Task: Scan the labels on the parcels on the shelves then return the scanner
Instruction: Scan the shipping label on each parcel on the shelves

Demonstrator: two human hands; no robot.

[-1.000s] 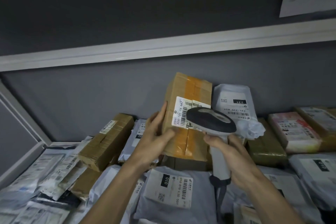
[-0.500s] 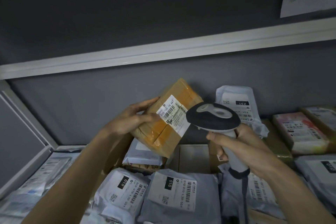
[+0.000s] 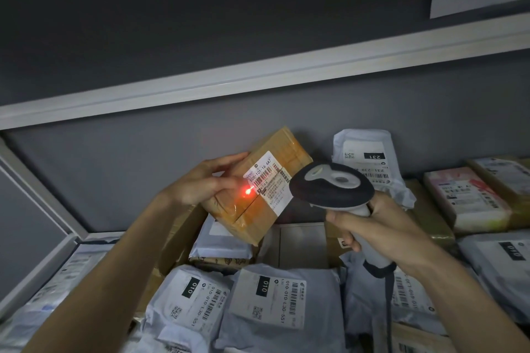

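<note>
Head view — right grip (image 3: 381, 226) clasps scanner (image 3: 332, 186).

A red scan light (image 3: 247, 191) now glows on the box (image 3: 258, 186).

Two bare forearms, no sleeves in view, left hand (image 3: 200, 183) at ten o'clock from the right hand (image 3: 381, 226), no gloves, no watch or wristband, no rings on the fingers that show, short plain nails, slim wrists
</note>
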